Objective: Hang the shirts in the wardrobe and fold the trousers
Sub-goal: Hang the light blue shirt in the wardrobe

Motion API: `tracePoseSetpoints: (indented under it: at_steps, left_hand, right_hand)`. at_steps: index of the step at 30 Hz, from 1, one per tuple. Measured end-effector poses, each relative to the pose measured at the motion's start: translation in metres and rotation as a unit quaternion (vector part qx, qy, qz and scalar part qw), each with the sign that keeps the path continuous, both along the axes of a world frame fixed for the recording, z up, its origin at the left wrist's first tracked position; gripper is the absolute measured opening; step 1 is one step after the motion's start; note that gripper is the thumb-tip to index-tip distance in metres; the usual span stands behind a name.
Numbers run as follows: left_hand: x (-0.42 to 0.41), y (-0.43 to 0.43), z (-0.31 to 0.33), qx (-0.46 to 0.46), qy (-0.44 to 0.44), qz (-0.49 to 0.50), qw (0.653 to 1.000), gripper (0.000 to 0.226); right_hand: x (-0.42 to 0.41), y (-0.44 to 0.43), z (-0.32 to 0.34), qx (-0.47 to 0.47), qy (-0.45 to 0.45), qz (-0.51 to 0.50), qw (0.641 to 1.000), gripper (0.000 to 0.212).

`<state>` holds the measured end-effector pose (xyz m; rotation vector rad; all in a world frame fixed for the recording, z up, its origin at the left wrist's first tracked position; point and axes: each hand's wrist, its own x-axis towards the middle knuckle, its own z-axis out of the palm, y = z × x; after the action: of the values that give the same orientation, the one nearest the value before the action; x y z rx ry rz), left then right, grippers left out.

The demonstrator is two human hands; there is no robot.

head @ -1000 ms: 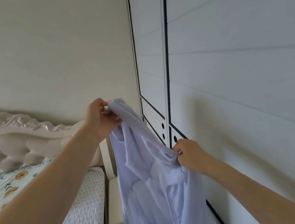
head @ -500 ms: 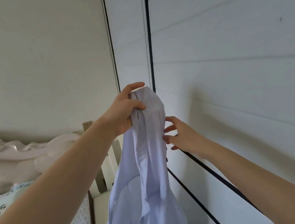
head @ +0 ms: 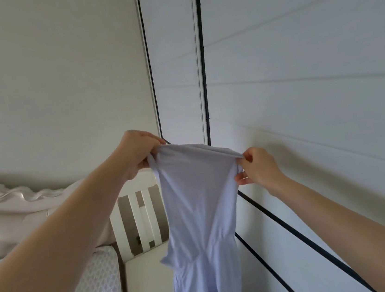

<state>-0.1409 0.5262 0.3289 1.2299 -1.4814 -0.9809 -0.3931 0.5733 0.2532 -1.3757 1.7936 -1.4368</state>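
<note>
Plain cream wall (head: 52, 78) across the left. Tall white panelled wardrobe front with thin black trim lines (head: 300, 84) filling the right side. Down low, cream tufted headboard with a carved scroll top (head: 13, 216), white textured mattress edge (head: 95, 291) in front of it, and a white slatted wooden stand (head: 137, 220) squeezed between bed and wardrobe. Soft, even light all over.

home bedroom: tufted bed headboard (head: 6, 217), mattress (head: 93, 291), white wardrobe doors (head: 300, 84), slatted nightstand (head: 146, 272).
</note>
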Motion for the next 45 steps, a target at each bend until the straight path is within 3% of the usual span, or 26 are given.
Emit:
tracePoseSetpoints:
  at_steps: [4,8,12,16,18,24,31,36,40,45]
  left_hand:
    - [-0.007,0.004,0.004,0.017,0.148,-0.052,0.988,0.033]
    - [-0.024,0.010,0.001,0.018,0.198,-0.145,0.969,0.034]
    - [-0.049,0.021,0.000,0.025,0.206,-0.214,0.955,0.051]
    - [-0.067,0.028,0.001,0.020,0.194,-0.243,0.950,0.061]
    - [-0.071,0.025,0.002,0.013,0.186,-0.256,0.949,0.065]
    - [-0.061,0.004,-0.011,-0.042,0.101,-0.226,0.968,0.063]
    - [-0.063,-0.039,-0.083,-0.068,-0.062,-0.189,0.978,0.067]
    - [-0.074,-0.036,-0.142,-0.091,-0.207,-0.205,0.952,0.073]
    - [-0.088,-0.023,-0.189,-0.092,-0.289,-0.200,0.932,0.036]
    - [-0.104,-0.003,-0.240,-0.042,-0.344,-0.192,0.918,0.030]
  right_hand:
    - [0.012,0.003,-0.006,0.004,-0.012,0.016,1.000,0.012]
    - [0.036,0.015,-0.001,-0.020,0.031,0.056,0.998,0.028]
    - [0.058,0.026,0.003,-0.072,0.111,0.058,0.990,0.020]
    - [0.066,0.027,-0.010,0.076,0.208,0.081,0.972,0.041]
    - [0.061,0.023,-0.020,0.104,0.194,0.062,0.973,0.040]
    - [0.032,0.042,-0.012,0.057,-0.029,0.002,0.998,0.030]
    - [0.024,0.065,0.019,-0.042,0.080,-0.062,0.994,0.031]
    - [0.026,0.076,0.036,-0.088,0.097,-0.087,0.988,0.036]
    - [0.027,0.093,0.051,-0.124,0.104,-0.092,0.982,0.039]
    - [0.017,0.126,0.068,-0.156,0.085,-0.096,0.979,0.038]
